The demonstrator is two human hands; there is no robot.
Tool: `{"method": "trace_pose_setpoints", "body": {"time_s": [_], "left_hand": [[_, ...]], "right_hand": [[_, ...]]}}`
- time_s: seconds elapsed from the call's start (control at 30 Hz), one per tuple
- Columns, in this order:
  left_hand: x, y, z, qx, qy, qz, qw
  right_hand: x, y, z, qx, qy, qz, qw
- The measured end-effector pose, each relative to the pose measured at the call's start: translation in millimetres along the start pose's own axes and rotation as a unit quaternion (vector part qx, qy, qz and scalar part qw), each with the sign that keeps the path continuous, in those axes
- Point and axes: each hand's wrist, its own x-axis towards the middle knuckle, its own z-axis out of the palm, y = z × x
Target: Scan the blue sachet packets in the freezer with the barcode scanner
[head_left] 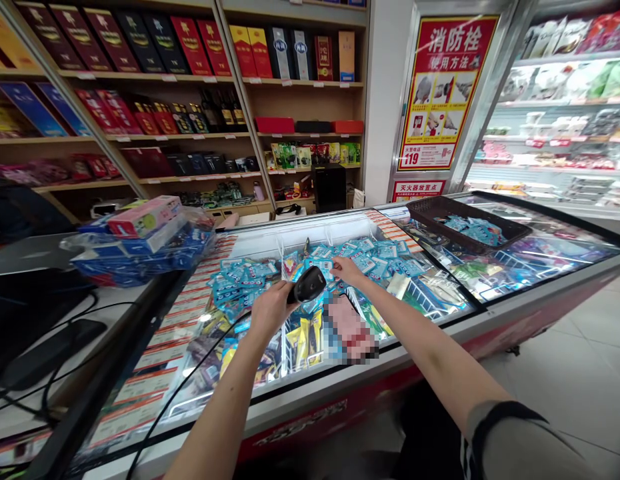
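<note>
Here, left hand (271, 307) grips scanner (310, 285); right hand (348, 271) pinches packet (327, 266).

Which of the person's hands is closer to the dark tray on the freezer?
The right. The right hand, a blue packet at its fingertips, is left of the dark tray; the left hand, gripping a black scanner, is farther left.

The right-hand cooler (555, 211) glares white while outer edges stretch and blur.
</note>
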Motion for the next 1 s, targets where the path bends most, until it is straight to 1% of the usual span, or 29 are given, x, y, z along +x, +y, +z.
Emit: {"method": "trace_pose_setpoints", "body": {"time_s": [0.23,0.33,0.5,0.57,0.7,0.83,1.0], "left_hand": [[2,1,0,-0.001,0.005,0.010,1.000],[2,3,-2,0.002,0.005,0.011,1.000],[0,5,-3,0.008,-0.001,0.002,1.000],[-1,3,-1,0.010,-0.008,-0.005,1.000],[-3,0,5,0.009,-0.011,-0.008,1.000],[-5,-5,10,0.005,-0.011,-0.001,1.000],[-11,-13,12,0.004,-0.019,-0.016,1.000]], "right_hand": [[-2,1,-4,-0.014,0.000,-0.010,1.000],[-2,2,-5,-0.027,0.010,-0.015,0.999],[0,9,-10,-0.013,0.030,-0.010,0.999],[2,13,-14,0.005,0.057,0.008,0.998],[4,21,-27,0.036,0.138,0.063,0.988],[2,28,-42,0.012,0.205,0.103,0.973],[-3,34,-54,-0.025,0.258,0.148,0.954]]}}
